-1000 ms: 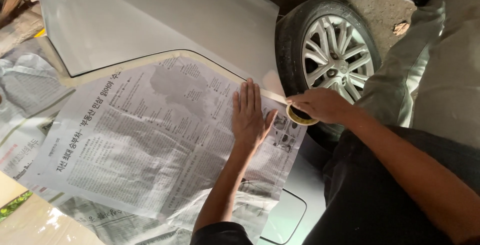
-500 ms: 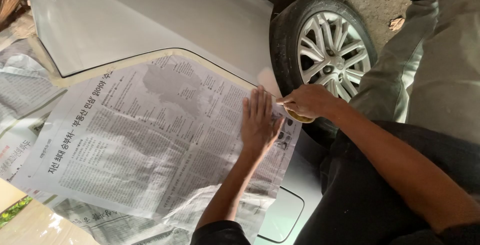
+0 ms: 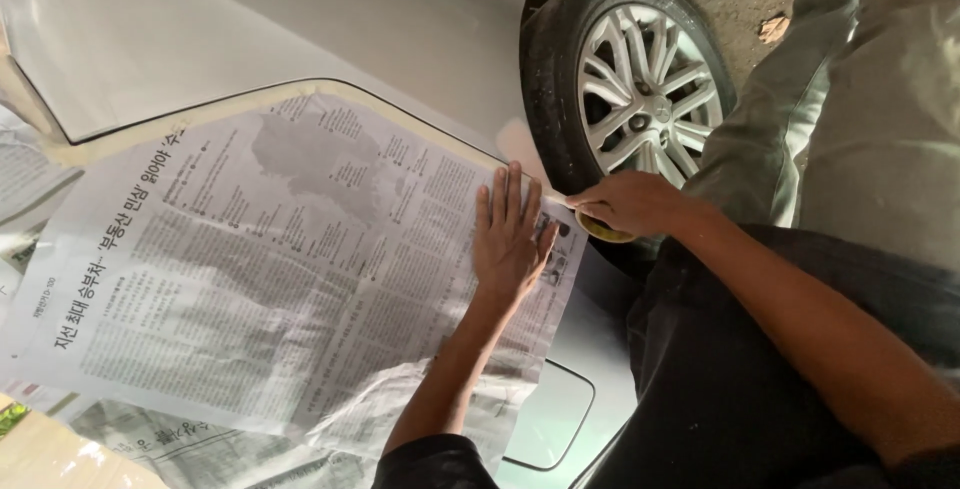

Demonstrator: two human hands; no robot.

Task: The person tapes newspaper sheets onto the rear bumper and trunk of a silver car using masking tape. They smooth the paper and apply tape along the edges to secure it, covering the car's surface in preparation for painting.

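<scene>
My left hand (image 3: 510, 237) lies flat, fingers spread, on the right edge of a newspaper sheet (image 3: 270, 259) spread over a silver car body panel (image 3: 300, 29). Just to its right, my right hand (image 3: 632, 203) grips a roll of masking tape (image 3: 603, 230), mostly hidden under the fingers. A strip of tape (image 3: 548, 195) runs from the roll to the paper's upper edge. Tan tape borders the top edge of the newspaper along the panel seam.
A car wheel (image 3: 640, 89) with a silver alloy rim stands behind my hands. More newspaper (image 3: 30, 179) covers the car at the left. A grey cloth-covered shape (image 3: 880, 99) fills the right. The fuel flap (image 3: 545, 429) shows at the bottom.
Both hands have slid along the paper's edge toward the wheel. The tape roll has stayed close beside my left hand's fingers, pulling out a short strip.
</scene>
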